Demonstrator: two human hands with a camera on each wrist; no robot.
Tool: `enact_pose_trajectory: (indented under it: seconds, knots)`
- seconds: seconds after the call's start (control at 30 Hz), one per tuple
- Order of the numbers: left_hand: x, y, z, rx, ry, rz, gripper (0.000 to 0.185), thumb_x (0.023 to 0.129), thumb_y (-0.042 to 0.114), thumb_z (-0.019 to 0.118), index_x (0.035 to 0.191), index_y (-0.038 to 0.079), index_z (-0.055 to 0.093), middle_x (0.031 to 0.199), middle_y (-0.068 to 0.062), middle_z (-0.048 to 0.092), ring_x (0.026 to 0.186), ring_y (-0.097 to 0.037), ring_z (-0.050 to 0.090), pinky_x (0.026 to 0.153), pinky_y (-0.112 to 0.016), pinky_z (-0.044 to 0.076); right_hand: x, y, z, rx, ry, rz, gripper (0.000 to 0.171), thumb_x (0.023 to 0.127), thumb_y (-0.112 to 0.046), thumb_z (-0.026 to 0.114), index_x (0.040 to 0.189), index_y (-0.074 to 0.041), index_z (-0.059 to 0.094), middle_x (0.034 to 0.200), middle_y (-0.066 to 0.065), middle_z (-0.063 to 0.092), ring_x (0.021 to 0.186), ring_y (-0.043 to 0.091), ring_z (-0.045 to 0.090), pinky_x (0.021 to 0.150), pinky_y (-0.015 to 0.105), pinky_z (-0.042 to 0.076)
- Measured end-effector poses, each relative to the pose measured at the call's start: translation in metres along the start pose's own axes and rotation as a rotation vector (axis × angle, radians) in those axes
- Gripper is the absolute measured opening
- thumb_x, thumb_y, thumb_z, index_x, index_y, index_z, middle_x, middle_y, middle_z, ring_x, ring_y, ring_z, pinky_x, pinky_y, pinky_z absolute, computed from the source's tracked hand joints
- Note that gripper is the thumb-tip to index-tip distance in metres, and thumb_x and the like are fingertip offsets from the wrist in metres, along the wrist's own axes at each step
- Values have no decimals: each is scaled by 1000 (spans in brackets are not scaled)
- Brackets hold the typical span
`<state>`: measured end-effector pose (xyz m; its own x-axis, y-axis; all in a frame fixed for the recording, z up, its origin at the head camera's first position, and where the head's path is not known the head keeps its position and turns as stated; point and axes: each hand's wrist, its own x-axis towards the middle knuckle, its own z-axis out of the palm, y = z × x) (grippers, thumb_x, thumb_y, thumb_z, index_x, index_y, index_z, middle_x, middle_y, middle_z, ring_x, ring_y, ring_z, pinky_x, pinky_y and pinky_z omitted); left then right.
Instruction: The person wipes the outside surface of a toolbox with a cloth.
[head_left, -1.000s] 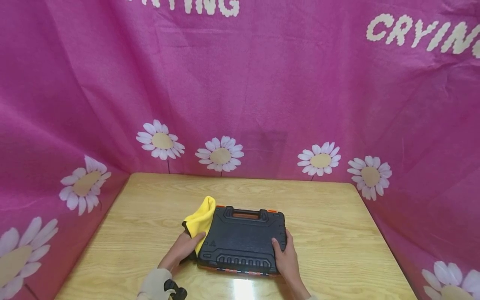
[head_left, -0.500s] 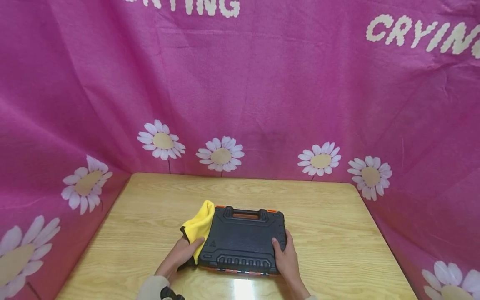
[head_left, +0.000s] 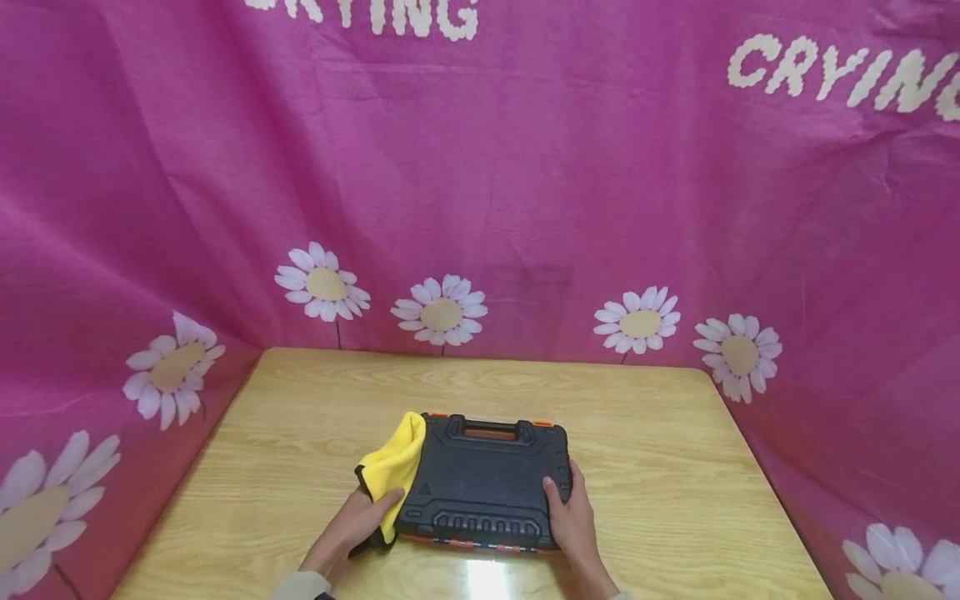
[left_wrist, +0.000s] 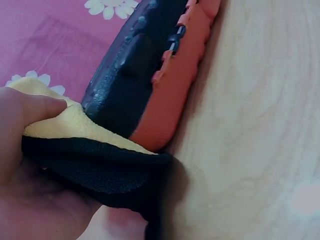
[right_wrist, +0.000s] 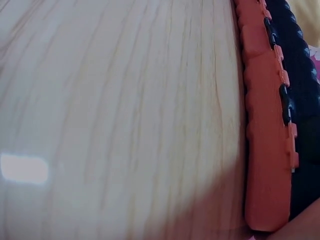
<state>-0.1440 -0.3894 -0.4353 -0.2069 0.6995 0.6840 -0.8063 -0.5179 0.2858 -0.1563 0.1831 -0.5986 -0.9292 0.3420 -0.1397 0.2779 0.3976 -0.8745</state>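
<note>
Pink cloth (head_left: 525, 167) printed with white daisies and the word CRYING hangs behind and to both sides of a pale wooden table (head_left: 660, 467), closing it in on three sides. From the head view we see a black tool case (head_left: 483, 483) with an orange underside lying flat near the front middle of the table, its handle toward the far edge. Wide bare wood lies beyond it and to either side, and a bright glare sits on the wood just in front. Our left hand (head_left: 352, 529) pinches a yellow cloth (head_left: 393, 471) with a dark backing against the case's left edge. Our right hand (head_left: 572, 525) rests on the case's near right corner, thumb on the lid and fingers wrapped round the side.

Seen from the left wrist, we find the left hand (left_wrist: 35, 175) curled round the cloth (left_wrist: 80, 127), thumb on the yellow face, the dark backing folded beneath; the cloth touches the case (left_wrist: 135, 75) where the black lid meets the orange base. Open wood runs off to the right.

At the right wrist, bare table (right_wrist: 125, 115) fills most of the view, with the case's orange edge (right_wrist: 265, 150) along the right side. Only a sliver of the right hand (right_wrist: 300, 227) shows at the lower corner, touching the case.
</note>
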Motion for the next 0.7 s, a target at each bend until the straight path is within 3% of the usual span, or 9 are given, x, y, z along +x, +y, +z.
enact_pose_trajectory:
  seconds: [0.13,0.33,0.47,0.7]
  knots:
    - [-11,3,8,129,109,33,56,110,42,17,161,23,6,168,1,-2,151,-21,-1,120,-38,2,-3,-1,2,5,10,-21,65,105,-25,53,153,7,23,150,36,33,138,50,32,113,60,27]
    - [-13,2,7,72,45,21,56,109,43,12,160,23,1,167,-1,-6,150,-22,-3,117,-40,0,-3,-3,5,8,6,-26,65,105,-24,53,153,7,23,150,36,33,138,50,32,113,60,27]
    - [-17,1,9,158,83,63,56,109,43,10,161,20,3,167,-5,-3,150,-28,1,117,-39,1,-2,-4,7,10,-2,-22,65,105,-25,53,153,6,22,151,35,32,139,49,32,113,60,26]
    - [-32,11,13,528,97,-15,53,110,31,2,161,18,-5,167,-1,-7,150,-12,-7,119,-35,4,-3,-3,12,30,-5,1,68,104,-29,56,154,3,24,151,34,33,139,49,32,113,59,26]
